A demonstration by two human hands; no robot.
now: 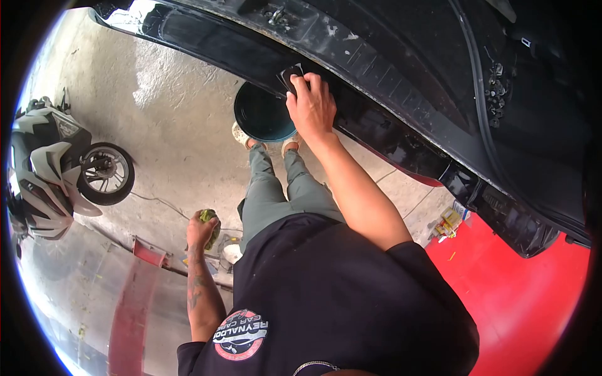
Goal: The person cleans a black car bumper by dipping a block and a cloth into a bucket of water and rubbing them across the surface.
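Fingers of the left hand clamp a yellow-green cloth; the right hand grips a dark block against a black vehicle panel, whose edge overhangs a tub. Open floor stretches toward a motorcycle.

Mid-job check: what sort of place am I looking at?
Probably a car-care or body workshop. The right hand holds a dark block against a black car panel, a motorcycle stands nearby, and the shirt logo reads "Car Care".
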